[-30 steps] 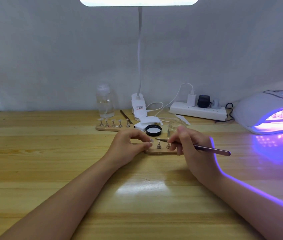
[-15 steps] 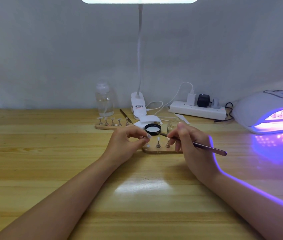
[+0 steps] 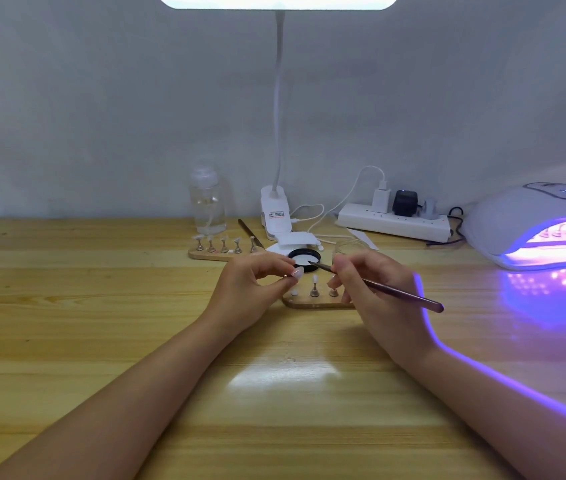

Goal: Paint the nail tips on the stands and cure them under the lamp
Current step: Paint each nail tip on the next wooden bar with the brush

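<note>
My left hand (image 3: 252, 287) pinches a small metal stand with a pale nail tip (image 3: 297, 272), held just above the left end of a wooden base (image 3: 319, 302). Two more stands (image 3: 314, 289) rise from that base, one bearing a white tip. My right hand (image 3: 366, 284) grips a thin brush (image 3: 399, 292). Its tip reaches the black-rimmed jar of white paint (image 3: 304, 262). The curing lamp (image 3: 524, 223) at the right glows purple, with another base of stands inside.
A second wooden base (image 3: 207, 255) with several stands sits behind, next to a clear bottle (image 3: 207, 202). A desk lamp clip (image 3: 274, 213), a power strip (image 3: 394, 221), a small glass jar (image 3: 349, 247) and a spare brush (image 3: 250, 233) lie along the back.
My left hand has lifted the stand with its nail tip slightly off the base. The brush tip has swung from that tip up to the black-rimmed jar.
</note>
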{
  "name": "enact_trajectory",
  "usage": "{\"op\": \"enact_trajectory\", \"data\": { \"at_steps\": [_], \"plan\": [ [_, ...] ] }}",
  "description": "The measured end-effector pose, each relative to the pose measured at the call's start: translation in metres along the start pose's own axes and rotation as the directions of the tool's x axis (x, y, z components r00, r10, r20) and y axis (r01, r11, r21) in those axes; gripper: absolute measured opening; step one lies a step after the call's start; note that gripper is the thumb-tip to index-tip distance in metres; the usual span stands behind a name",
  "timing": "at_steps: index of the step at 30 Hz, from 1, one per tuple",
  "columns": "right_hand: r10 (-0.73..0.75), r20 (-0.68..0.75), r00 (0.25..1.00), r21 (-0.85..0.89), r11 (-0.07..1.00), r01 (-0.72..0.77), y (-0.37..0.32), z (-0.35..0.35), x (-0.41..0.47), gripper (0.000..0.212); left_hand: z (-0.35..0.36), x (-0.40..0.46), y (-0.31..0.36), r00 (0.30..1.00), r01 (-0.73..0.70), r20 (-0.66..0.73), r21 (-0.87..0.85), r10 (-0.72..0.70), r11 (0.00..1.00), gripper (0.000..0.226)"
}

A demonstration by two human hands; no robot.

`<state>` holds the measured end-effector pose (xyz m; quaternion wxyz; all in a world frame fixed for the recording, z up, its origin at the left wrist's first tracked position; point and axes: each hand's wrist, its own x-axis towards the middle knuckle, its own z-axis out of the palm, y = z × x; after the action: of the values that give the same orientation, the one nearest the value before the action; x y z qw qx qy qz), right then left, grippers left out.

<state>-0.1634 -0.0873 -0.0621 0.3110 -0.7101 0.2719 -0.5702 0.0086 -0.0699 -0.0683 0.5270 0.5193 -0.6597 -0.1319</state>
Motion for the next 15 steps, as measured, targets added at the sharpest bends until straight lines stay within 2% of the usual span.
{"op": "enact_trajectory", "data": {
  "at_steps": [3,8,11,15],
  "plan": [
    [-0.004,0.008,1.000,0.004,1.000,0.004,0.0007,0.0002,0.0003,0.018,0.0002,-0.0003,0.0011,1.000,0.011,-0.009,0.000,-0.011,1.000,0.014],
    [-0.109,0.070,0.992,-0.167,0.979,0.120,0.0051,0.0000,-0.0001,0.018,-0.0001,-0.0005,0.0013,1.000,0.008,-0.013,0.029,-0.008,1.000,0.011],
    [-0.130,0.124,0.984,-0.186,0.971,0.152,0.0061,0.0007,0.0001,0.021,-0.0007,-0.0009,0.0015,1.000,0.015,-0.007,0.036,-0.015,0.999,0.014],
    [-0.134,0.147,0.980,-0.145,0.977,0.155,0.0069,0.0006,-0.0020,0.037,-0.0008,-0.0008,0.0024,1.000,0.005,0.027,0.031,-0.006,1.000,0.009]
  ]
}}
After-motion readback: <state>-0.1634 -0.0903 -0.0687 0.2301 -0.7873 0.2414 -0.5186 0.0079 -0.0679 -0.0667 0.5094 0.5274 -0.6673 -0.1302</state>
